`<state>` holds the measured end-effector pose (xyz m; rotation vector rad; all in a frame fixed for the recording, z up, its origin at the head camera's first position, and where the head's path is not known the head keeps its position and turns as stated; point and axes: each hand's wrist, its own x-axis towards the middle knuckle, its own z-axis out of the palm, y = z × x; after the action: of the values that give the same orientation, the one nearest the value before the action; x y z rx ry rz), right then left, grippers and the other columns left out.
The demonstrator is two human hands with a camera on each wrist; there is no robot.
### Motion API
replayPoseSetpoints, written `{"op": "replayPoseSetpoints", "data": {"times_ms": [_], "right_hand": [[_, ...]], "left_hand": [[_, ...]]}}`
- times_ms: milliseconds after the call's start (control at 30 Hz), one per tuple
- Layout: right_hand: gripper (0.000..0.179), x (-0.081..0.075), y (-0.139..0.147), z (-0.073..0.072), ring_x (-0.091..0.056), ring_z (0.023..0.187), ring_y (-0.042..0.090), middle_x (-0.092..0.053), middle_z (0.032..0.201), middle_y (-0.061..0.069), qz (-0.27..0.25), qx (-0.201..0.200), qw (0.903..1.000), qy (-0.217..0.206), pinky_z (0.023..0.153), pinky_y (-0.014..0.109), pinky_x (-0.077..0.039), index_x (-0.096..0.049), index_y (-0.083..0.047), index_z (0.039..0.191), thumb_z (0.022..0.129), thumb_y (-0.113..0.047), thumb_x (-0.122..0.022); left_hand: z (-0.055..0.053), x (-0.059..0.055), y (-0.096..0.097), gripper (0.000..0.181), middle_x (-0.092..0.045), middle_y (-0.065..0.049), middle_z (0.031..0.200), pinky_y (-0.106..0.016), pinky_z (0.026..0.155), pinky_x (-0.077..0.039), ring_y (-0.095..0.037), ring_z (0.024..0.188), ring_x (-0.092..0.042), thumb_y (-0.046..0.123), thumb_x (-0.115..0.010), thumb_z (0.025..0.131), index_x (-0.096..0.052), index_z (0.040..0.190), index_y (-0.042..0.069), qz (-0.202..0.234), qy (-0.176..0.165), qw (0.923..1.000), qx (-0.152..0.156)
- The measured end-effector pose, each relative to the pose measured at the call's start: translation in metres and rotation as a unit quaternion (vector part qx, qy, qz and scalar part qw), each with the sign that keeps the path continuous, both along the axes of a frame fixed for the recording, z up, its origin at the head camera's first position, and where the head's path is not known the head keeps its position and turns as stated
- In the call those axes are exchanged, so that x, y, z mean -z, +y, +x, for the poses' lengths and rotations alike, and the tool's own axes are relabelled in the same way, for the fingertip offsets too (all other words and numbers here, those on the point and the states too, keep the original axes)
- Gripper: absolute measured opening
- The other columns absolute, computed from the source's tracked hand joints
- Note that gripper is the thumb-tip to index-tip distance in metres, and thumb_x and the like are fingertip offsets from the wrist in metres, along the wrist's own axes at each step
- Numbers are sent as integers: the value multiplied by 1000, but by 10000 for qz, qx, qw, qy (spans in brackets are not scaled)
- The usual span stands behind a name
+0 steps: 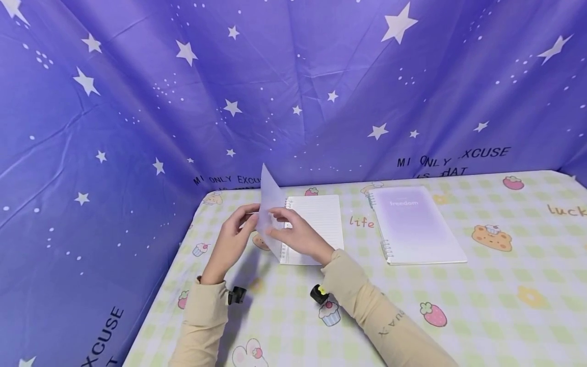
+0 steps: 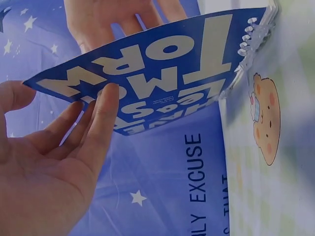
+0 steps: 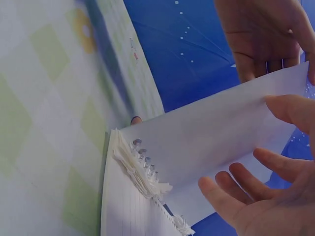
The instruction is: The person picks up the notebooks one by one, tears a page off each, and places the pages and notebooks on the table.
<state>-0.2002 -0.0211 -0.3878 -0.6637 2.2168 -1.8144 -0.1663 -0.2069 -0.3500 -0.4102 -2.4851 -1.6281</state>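
A spiral notebook (image 1: 316, 219) with lined pages lies open, its front cover (image 1: 270, 224) standing nearly upright. The cover's outer face (image 2: 147, 73) is dark blue with large cream lettering; its inner face (image 3: 211, 123) is plain pale. My left hand (image 1: 232, 237) holds the cover near its free edge, thumb at the corner and fingers against the blue face. On the inner side, my right hand (image 1: 300, 232) has its fingers spread and loosely bent, fingertips at the pale surface. Clear binding rings (image 3: 145, 162) join the cover to the page stack.
A second spiral notebook (image 1: 419, 224), closed, with a pale purple cover reading "freedom", lies to the right. Both rest on a table with a green-and-white checked cloth (image 1: 495, 285) printed with cartoons. A purple star-patterned curtain (image 1: 293, 76) hangs behind and at the left.
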Motion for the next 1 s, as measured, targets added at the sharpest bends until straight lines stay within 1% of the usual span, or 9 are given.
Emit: {"op": "replayPoseSetpoints", "data": {"times_ms": [100, 233, 400, 500, 567, 700, 833, 933, 1000], "right_hand": [[54, 2, -3, 1, -44, 135, 32, -48, 143, 16, -39, -101, 9998, 140, 111, 46, -43, -47, -9, 145, 96, -20, -65], [56, 6, -8, 2, -47, 133, 31, -50, 141, 16, 210, -146, 9989, 383, 110, 46, -44, -45, -7, 146, 96, -21, -65], [58, 9, -14, 4, -50, 131, 31, -50, 140, 17, 693, -147, 9956, 614, 109, 46, -45, -44, -6, 147, 95, -19, -66], [59, 12, -17, 4, -50, 130, 30, -50, 139, 16, 971, -157, 9924, 743, 108, 45, -45, -43, -7, 148, 95, -19, -67], [60, 13, -17, 5, -51, 128, 29, -50, 137, 16, 1120, -172, 9898, 863, 108, 45, -45, -43, -7, 148, 94, -17, -67], [62, 12, -16, 6, -50, 125, 29, -50, 135, 17, 1399, -216, 9844, 1048, 108, 45, -43, -41, -6, 149, 94, -15, -68], [66, 13, -17, 8, -48, 127, 30, -48, 138, 17, 1748, -284, 9768, 1202, 112, 44, -41, -38, -5, 151, 93, -15, -69], [68, 15, -18, 9, -46, 130, 30, -47, 141, 16, 1971, -369, 9714, 1274, 114, 43, -39, -37, -6, 152, 93, -14, -69], [68, 16, -19, 10, -44, 132, 29, -46, 142, 15, 2117, -436, 9673, 1324, 115, 42, -37, -36, -7, 153, 93, -14, -68]], "left_hand": [[-1, -1, -3, 38, -63, -16, 127, -33, 94, -55, -27, 117, -62, 26, -55, 103, -58, 134, 4, -63, 8, 9999, -146], [-2, -1, -5, 38, -62, -15, 129, -28, 90, -56, -25, 115, -62, 27, -57, 102, -59, 132, 5, -7, -93, 9991, -403], [-3, 0, -11, 38, -64, -15, 122, -24, 76, -59, -20, 100, -62, 32, -57, 102, -63, 129, 6, 295, -422, 9950, -858], [-4, -1, -16, 41, -64, -17, 119, -24, 74, -59, -17, 97, -61, 36, -55, 102, -63, 129, 6, 371, -607, 9920, -1039], [-4, -1, -19, 41, -64, -17, 117, -23, 73, -59, -16, 96, -61, 35, -55, 102, -63, 129, 6, 328, -690, 9906, -1134], [-5, -3, -21, 35, -63, -19, 117, -21, 71, -58, -10, 91, -62, 22, -60, 100, -62, 131, 4, 269, -810, 9895, -1164], [-5, -3, -26, 38, -62, -22, 120, -19, 70, -58, -6, 88, -63, 8, -64, 95, -60, 132, 1, 260, -883, 9894, -1122], [-5, -1, -30, 39, -62, -23, 119, -19, 68, -58, -10, 88, -62, 4, -64, 92, -60, 131, 1, 72, -873, 9886, -1225], [-5, 0, -33, 39, -63, -22, 117, -21, 66, -58, -15, 89, -61, 3, -65, 91, -61, 130, 1, -156, -847, 9872, -1340]]}}
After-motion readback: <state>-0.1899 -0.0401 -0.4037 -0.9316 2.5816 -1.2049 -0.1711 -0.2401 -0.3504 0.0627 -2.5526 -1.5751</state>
